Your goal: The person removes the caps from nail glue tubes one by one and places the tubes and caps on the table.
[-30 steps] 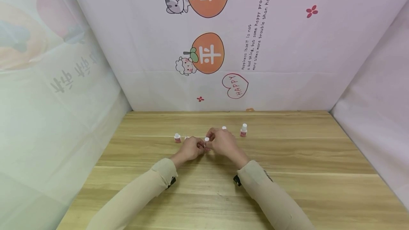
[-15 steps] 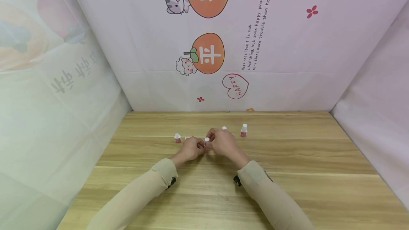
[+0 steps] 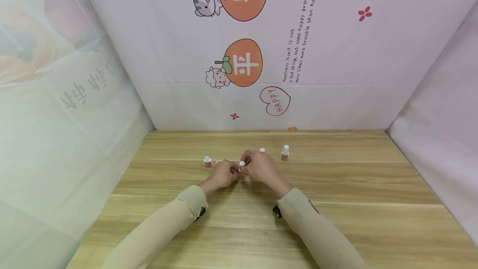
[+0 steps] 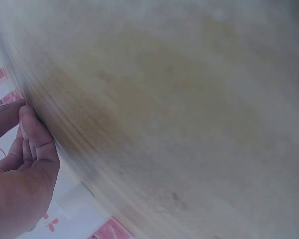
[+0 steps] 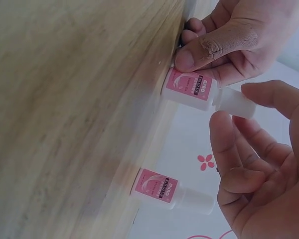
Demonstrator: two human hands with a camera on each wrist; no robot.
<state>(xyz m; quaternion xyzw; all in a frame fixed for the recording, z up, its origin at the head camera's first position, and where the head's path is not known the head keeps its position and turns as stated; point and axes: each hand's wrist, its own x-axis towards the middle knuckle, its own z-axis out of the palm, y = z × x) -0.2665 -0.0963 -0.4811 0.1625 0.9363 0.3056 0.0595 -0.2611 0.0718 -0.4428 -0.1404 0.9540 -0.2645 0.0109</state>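
A small white nail glue bottle (image 5: 189,89) with a pink label stands on the table between both hands. My left hand (image 3: 223,173) grips its body low down, thumb against the label side in the right wrist view. With thumb and finger, my right hand (image 3: 261,167) pinches the white cap (image 5: 236,103), which sits on the bottle's neck. In the left wrist view the left hand (image 4: 27,154) shows pinched fingertips at the edge of the picture, and pink labels lie just past them. Fingers hide much of the bottle in the head view.
Similar bottles stand near: one far left (image 3: 207,162), one partly behind the left hand (image 3: 218,161), one whose cap (image 3: 262,150) shows behind the right hand, and one at right (image 3: 285,152). A printed white cloth (image 3: 317,107) hangs behind the wooden table (image 3: 239,235).
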